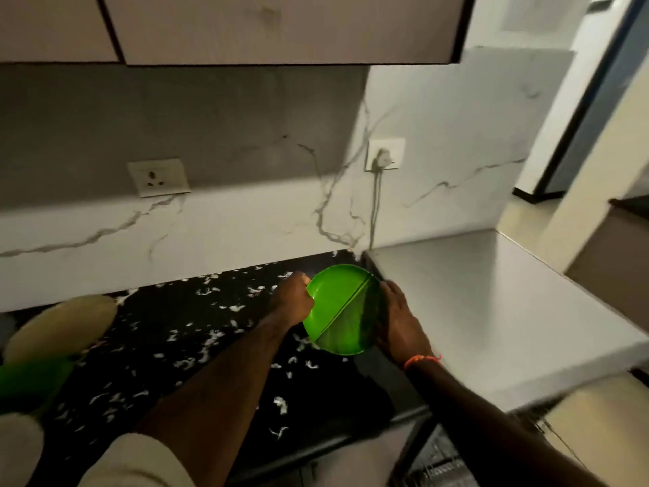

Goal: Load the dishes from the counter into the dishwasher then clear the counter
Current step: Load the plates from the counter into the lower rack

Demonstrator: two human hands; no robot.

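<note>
Two bright green plates [337, 307] are held together above the black speckled counter [182, 349], near its right end. They look slightly parted, one edge running diagonally across the other. My left hand [291, 300] grips the left rim with curled fingers. My right hand [397, 318] holds the right rim, fingers wrapped behind the plates. The dishwasher's white top [491, 311] lies just to the right, and a bit of its wire rack [442, 462] shows at the bottom below my right forearm.
A beige plate or bowl [59, 328] and a blurred green dish [28, 384] sit at the counter's left end. Another pale object [17, 448] shows at the bottom left. A plug and cable [381, 158] hang on the marble wall. Cabinets overhang the counter.
</note>
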